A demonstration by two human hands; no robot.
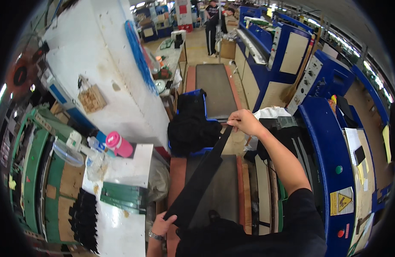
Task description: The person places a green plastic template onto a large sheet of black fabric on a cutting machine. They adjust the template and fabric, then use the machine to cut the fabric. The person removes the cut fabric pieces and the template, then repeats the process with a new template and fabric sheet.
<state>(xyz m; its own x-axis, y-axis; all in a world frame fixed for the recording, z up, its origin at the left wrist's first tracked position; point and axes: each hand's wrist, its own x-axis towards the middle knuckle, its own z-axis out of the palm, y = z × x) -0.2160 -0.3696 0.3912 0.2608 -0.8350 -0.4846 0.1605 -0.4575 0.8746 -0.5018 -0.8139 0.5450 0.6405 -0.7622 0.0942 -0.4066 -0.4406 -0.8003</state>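
Note:
A long dark piece of fabric (200, 182) stretches on a slant between my two hands. My left hand (161, 224), low in view with a watch at the wrist, pinches its wide near end. Farther off and higher, my right hand (245, 122) grips the narrow far end between thumb and fingers. Behind the fabric, a blue crate (205, 104) on the floor holds a heap of black cloth (189, 128) that spills over its side. Beside my right forearm lie dark flat strips (298, 147) on the machine's bed.
Blue machines (319, 141) line the right side. At left stands a white table (120, 231) with a pink jug (119, 144), a small fan (68, 152), green boards (122, 197) and stacked black pieces (84, 220). A white pillar (107, 55) rises behind. Two people (213, 30) stand far off.

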